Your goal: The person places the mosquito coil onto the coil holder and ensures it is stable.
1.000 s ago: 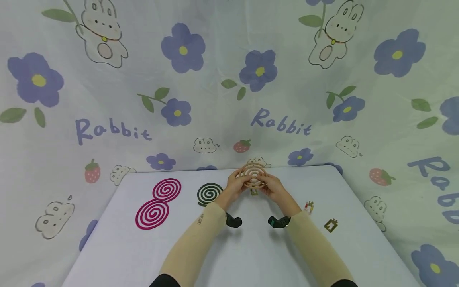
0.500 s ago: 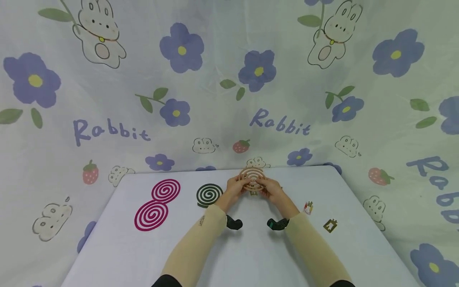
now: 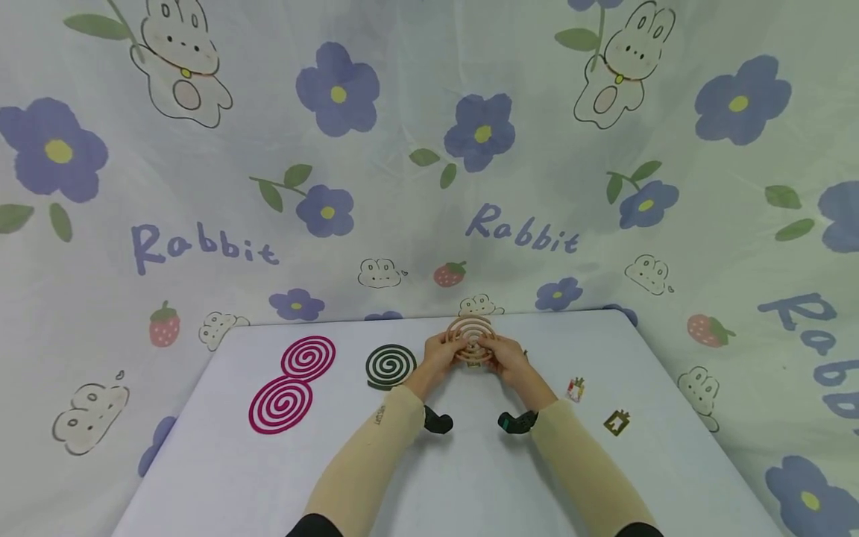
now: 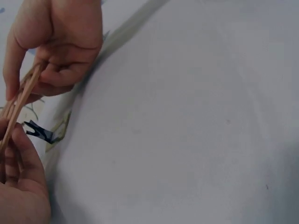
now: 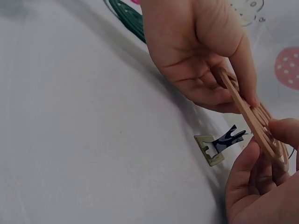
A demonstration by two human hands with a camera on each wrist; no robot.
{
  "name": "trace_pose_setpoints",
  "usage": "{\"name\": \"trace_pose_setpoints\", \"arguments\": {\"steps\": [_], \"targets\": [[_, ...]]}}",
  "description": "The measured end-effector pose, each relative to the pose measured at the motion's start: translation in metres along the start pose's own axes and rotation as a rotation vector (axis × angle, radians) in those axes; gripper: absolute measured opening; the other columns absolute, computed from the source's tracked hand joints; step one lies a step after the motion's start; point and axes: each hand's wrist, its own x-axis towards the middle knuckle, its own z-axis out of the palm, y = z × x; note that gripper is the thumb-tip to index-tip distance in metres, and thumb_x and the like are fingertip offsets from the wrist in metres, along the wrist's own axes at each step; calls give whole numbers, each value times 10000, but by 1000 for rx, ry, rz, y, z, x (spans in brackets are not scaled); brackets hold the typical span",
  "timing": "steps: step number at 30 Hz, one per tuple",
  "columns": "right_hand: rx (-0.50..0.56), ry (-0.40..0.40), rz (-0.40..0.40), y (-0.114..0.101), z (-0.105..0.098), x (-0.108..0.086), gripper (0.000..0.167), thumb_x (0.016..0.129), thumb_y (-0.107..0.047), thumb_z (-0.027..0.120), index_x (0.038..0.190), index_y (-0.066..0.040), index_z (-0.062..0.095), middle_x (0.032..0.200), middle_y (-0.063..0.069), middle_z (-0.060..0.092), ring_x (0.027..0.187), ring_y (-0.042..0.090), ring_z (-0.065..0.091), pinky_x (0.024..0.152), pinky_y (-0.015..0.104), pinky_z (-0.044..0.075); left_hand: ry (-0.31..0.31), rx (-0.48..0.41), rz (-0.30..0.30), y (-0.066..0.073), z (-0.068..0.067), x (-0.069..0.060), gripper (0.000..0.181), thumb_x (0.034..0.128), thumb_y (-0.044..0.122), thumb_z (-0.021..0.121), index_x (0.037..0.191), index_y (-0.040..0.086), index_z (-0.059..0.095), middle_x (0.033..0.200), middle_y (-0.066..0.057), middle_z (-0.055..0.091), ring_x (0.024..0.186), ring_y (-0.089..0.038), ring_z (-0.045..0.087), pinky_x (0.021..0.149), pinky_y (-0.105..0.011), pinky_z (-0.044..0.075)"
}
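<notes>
A tan mosquito coil is held up between both hands near the back of the table. My left hand pinches its left side with the thumb in front, and my right hand does the same on the right. Edge-on in the right wrist view, the coil looks tilted, with fingers behind it. Close beneath it a small gold metal coil stand lies on the table, its dark forked prong raised. Whether prong and coil touch, I cannot tell.
Two magenta coils lie at the left, edges meeting. A dark green coil lies just left of my left hand. Two more small stands sit at the right. Behind the white table hangs a rabbit-print cloth.
Both hands have come slightly down and toward me with the tan coil, now lower over the stand. The view has shifted a little. The other coils have not moved.
</notes>
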Motion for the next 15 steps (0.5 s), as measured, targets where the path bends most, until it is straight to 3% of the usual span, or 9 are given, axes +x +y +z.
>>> {"name": "trace_pose_setpoints", "arguments": {"steps": [7,15], "targets": [[1,19,0,5,-2,1,322,896,-163,709,1143,11,600,760,10,622,577,73,556,533,203,467,47,74,15,-6,3,-1,363,855,63,739,1186,-35,625,1000,-65,659,777,-96,631,647,-222,527],[-12,15,-5,7,0,7,395,882,-160,725,1206,21,589,794,15,615,594,92,532,538,225,452,77,92,44,-7,4,2,351,845,76,757,1156,-37,641,991,-75,666,801,-95,634,667,-218,529]]}}
